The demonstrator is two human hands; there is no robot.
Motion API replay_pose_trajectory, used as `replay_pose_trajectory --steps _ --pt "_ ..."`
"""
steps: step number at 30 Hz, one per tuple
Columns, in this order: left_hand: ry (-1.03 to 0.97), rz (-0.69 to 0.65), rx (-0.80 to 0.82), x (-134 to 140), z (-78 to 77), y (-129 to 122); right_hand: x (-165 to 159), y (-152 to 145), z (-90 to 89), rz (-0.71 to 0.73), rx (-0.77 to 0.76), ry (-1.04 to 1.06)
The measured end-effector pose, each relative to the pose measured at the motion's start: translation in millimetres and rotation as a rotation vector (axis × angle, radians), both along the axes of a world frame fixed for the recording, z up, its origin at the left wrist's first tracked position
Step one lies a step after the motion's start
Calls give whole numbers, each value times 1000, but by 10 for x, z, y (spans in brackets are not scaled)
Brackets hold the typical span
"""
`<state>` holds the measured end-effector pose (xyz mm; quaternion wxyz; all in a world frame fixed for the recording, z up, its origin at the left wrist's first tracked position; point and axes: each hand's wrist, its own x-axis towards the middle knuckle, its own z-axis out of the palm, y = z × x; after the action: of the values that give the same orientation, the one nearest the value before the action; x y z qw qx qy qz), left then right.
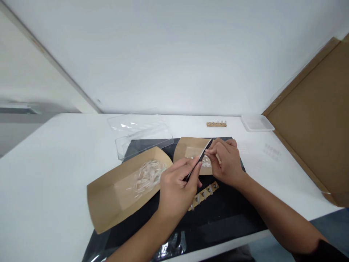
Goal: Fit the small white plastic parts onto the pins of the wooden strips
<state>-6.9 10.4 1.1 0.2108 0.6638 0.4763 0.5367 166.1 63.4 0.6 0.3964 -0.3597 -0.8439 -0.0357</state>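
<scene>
My left hand is closed around a slim dark nail file with a pale edge, tilted up to the right. Close to the file's upper end, my right hand is pinched; whatever is between its fingertips is too small to make out. Beneath the hands stands a small cardboard tray with small white pieces in it. A cardboard strip with metal studs and clear nail tips lies just below, partly covered by my left hand. To the left, a larger cardboard tray holds many clear slender pieces.
A black mat lies under the trays on the white table. Clear plastic lids rest at the back left. Further back are another studded strip and a shallow translucent box. A large cardboard box stands at right.
</scene>
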Motion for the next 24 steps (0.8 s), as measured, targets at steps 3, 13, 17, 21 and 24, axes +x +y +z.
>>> replay_pose_trajectory --steps 3,13,17,21,24 --pt "13 10 13 10 0 -2 -2 -7 10 32 -9 -42" --pt "15 0 6 3 -28 4 12 -7 -5 10 -42 -16" --pt "29 15 -21 6 -26 6 16 8 -32 -4 -44 5" --pt "52 17 -34 13 -27 -4 28 11 -46 -22 -49 -13" --pt "37 21 -61 13 -36 -7 33 10 -57 -18 -55 -32"
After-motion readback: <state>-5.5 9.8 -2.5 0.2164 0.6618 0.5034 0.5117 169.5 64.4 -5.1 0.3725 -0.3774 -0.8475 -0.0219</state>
